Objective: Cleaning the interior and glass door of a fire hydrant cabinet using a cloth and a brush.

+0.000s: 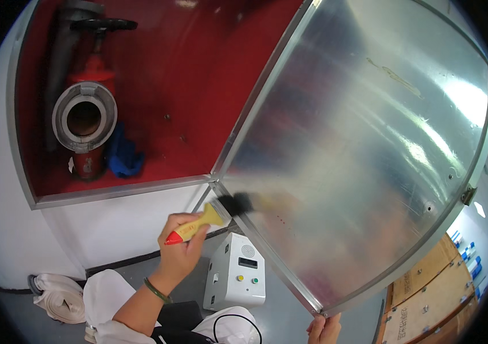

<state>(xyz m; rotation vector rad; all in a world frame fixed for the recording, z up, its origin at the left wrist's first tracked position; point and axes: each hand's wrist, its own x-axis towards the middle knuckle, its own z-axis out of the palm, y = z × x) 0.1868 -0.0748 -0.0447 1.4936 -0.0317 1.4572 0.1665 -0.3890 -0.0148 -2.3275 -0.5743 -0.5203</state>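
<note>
My left hand (183, 241), with a green bangle at the wrist, grips the yellow, red-tipped handle of a paintbrush (192, 228). Its dark bristles are at the lower hinge-side edge of an open metal cabinet door (334, 163), and the reflection shows in the panel. My right hand (324, 329) holds the door's lower outer corner, with only some fingers showing. To the left, a red-backed cabinet (183, 99) houses a red fire hydrant valve with a metal coupling (85, 117) and a black handwheel (104, 24). Beside the valve lies a blue cloth (124, 155).
Below the cabinet, a white control box (235, 275) with yellow and green buttons stands on the grey floor. A rolled fire hose (61, 296) lies at lower left. Wooden crates (428, 296) stand beyond the door at lower right. A door latch (468, 195) juts from the outer edge.
</note>
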